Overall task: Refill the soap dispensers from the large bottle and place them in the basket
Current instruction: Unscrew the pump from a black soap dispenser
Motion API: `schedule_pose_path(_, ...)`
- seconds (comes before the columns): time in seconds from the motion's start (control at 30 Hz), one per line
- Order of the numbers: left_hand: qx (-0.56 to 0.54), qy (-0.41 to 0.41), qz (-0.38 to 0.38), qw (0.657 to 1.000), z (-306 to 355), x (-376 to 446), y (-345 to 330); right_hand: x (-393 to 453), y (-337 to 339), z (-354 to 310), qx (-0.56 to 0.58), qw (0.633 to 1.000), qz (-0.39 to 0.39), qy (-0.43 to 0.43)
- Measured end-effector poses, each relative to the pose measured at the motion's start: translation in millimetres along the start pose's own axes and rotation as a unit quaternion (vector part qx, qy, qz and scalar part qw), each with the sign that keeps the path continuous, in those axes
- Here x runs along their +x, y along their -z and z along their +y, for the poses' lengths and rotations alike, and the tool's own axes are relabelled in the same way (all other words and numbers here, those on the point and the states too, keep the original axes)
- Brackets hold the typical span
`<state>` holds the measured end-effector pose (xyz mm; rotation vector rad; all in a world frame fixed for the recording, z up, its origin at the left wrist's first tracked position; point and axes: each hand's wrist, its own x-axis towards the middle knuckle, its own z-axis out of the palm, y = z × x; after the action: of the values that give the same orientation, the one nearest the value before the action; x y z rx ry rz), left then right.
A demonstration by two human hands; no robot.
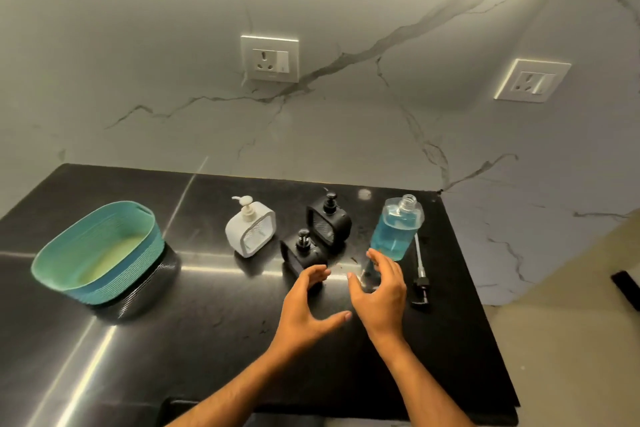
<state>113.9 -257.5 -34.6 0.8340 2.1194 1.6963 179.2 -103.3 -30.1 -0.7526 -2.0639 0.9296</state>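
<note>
From the head view, a dark shiny surface (214, 322) holds everything. The big clear bottle (396, 229) of blue soap stands up tall with its open neck pointing toward 1 o'clock. Its pump (420, 274) lies flat just beside it at 3 o'clock, long way running from 12 to 6. The white dispenser (250, 230) and two black dispensers (329, 222) (304, 250) stand upright near the middle. The teal basket (100, 253) sits well apart at 9 o'clock. The left hand (308, 308) and right hand (379, 291) both hover with fingers spread, holding nothing, close in front of the bottle.
</note>
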Motion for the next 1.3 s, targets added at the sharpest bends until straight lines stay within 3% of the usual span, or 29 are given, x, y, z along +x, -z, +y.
schedule_pose_path(0.43, 0.055, 0.053, 0.067, 0.995, -46, 21, 82, -14, -62, -35, -0.002, 0.992, -0.126, -0.022)
schedule_pose_path(0.97, 0.081, 0.027, -0.058, 0.995, -62, 98, 93, 3, -74, -28, -0.009, 0.987, -0.145, -0.072)
schedule_pose_path(1.17, 0.074, 0.013, -0.115, 0.990, -64, 104, 89, 16, -65, -20, 0.011, 0.972, -0.222, -0.072)
schedule_pose_path(1.3, 0.083, 0.007, -0.111, 0.990, -60, 104, 83, 21, -57, -23, 0.006, 0.963, -0.263, -0.063)
